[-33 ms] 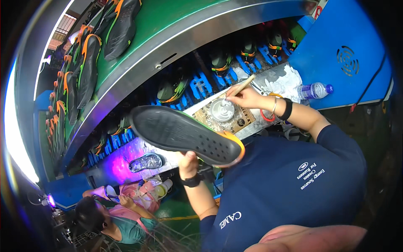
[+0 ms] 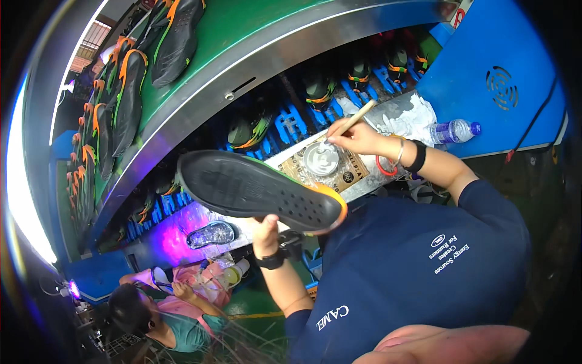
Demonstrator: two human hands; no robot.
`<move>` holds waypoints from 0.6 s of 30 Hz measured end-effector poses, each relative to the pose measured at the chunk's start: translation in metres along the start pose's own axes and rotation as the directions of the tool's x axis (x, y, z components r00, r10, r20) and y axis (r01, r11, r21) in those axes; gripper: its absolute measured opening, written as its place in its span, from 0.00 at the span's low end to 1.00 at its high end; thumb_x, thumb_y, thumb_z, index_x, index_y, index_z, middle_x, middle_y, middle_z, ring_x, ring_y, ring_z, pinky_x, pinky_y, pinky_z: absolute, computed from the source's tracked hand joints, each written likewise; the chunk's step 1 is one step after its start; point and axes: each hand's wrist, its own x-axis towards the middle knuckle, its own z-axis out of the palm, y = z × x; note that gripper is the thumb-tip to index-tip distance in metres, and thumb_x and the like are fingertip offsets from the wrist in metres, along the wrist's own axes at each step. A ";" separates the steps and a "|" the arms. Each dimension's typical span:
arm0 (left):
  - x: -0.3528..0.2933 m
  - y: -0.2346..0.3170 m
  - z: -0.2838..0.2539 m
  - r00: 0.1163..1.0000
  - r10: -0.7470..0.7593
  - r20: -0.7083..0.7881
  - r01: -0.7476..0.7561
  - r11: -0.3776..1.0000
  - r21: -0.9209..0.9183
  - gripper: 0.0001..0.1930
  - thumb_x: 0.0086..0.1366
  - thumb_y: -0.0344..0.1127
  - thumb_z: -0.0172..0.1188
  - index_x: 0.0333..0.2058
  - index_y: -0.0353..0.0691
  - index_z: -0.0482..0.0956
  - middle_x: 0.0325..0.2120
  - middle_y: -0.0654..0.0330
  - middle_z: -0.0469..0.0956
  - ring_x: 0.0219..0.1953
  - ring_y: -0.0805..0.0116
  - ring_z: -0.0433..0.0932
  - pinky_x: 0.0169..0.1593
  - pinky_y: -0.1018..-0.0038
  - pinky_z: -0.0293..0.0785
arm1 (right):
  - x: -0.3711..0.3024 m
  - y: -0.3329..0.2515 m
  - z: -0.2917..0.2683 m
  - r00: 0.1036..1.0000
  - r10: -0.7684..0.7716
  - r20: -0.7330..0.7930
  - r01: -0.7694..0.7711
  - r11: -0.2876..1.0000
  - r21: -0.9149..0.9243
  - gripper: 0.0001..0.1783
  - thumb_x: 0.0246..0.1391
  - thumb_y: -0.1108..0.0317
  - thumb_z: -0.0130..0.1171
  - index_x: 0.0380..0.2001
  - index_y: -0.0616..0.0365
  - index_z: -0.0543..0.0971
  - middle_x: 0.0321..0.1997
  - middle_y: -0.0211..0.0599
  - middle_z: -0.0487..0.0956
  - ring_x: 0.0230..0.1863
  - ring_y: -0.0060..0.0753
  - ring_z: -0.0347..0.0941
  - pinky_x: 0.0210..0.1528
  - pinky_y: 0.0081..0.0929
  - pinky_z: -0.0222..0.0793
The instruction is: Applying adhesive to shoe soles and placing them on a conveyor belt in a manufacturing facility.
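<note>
My left hand (image 2: 265, 236) grips the edge of a black shoe sole (image 2: 242, 188) with an orange and green rim, thumb on the near side. The sole is tilted, its inner face with a patch of small holes turned toward me; my other left fingers are hidden beneath it. In my right hand (image 2: 359, 138) is a brush (image 2: 357, 117) with a pale handle slanting up to the right. Its tip sits at the edge of a round dish (image 2: 321, 159) of whitish liquid, which stands on a printed cardboard piece (image 2: 351, 178).
Shoe soles (image 2: 176, 48) line the green shelf (image 2: 254, 24) above. Behind the bench, shoe parts rest on blue holders (image 2: 290, 123). A water bottle (image 2: 451, 131) lies beside crumpled white paper (image 2: 412, 121). A sole-shaped tray (image 2: 210, 234) sits at left. Another person (image 2: 176, 321) works lower left.
The sole and my left hand have shifted slightly left. The brush handle has swung a little up and to the right, while its tip stays at the dish.
</note>
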 end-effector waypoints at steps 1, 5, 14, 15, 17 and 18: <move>0.013 0.012 0.004 0.996 0.087 0.018 -0.089 0.987 0.133 0.36 0.42 0.38 0.67 0.48 0.32 0.59 0.41 0.57 0.67 0.43 0.64 0.67 0.48 0.70 0.62 | 0.001 -0.016 -0.006 1.000 0.015 0.017 -0.018 0.985 0.174 0.06 0.45 0.70 0.55 0.26 0.62 0.74 0.22 0.32 0.73 0.24 0.19 0.68 0.27 0.17 0.65; 0.046 0.058 0.026 0.965 0.206 0.163 -0.246 0.924 0.294 0.31 0.36 0.26 0.68 0.42 0.31 0.65 0.35 0.56 0.71 0.37 0.67 0.72 0.42 0.73 0.68 | -0.004 -0.071 -0.025 0.985 -0.158 0.064 0.134 0.950 0.283 0.05 0.45 0.72 0.56 0.26 0.62 0.74 0.25 0.31 0.74 0.27 0.18 0.68 0.29 0.16 0.65; 0.064 0.095 0.068 0.936 0.073 0.345 -0.199 0.917 0.345 0.29 0.35 0.25 0.69 0.40 0.31 0.67 0.33 0.57 0.73 0.35 0.68 0.73 0.40 0.74 0.69 | -0.001 -0.096 -0.026 0.916 -0.357 0.185 0.335 0.932 0.139 0.04 0.45 0.73 0.55 0.26 0.63 0.74 0.25 0.37 0.74 0.24 0.24 0.69 0.24 0.18 0.63; 0.063 0.095 0.070 0.927 0.095 0.362 -0.221 0.919 0.325 0.29 0.35 0.24 0.68 0.40 0.30 0.67 0.33 0.57 0.73 0.35 0.69 0.73 0.40 0.74 0.69 | 0.001 -0.096 -0.025 0.902 -0.401 0.159 0.383 0.914 0.133 0.04 0.45 0.73 0.55 0.26 0.63 0.74 0.25 0.37 0.74 0.24 0.24 0.69 0.24 0.18 0.63; 0.062 0.096 0.074 0.930 0.093 0.356 -0.217 0.920 0.327 0.28 0.35 0.24 0.68 0.39 0.30 0.68 0.32 0.57 0.73 0.35 0.69 0.73 0.39 0.74 0.69 | 0.004 -0.095 -0.026 0.886 -0.445 0.130 0.431 0.894 0.125 0.04 0.45 0.73 0.55 0.26 0.63 0.74 0.25 0.37 0.74 0.24 0.25 0.69 0.23 0.19 0.63; 0.061 0.097 0.076 0.933 0.104 0.344 -0.221 0.921 0.322 0.27 0.35 0.24 0.68 0.38 0.30 0.68 0.31 0.57 0.74 0.34 0.69 0.73 0.38 0.75 0.70 | 0.005 -0.095 -0.027 0.881 -0.456 0.129 0.446 0.889 0.102 0.04 0.45 0.73 0.55 0.26 0.63 0.74 0.25 0.37 0.74 0.24 0.25 0.69 0.23 0.19 0.63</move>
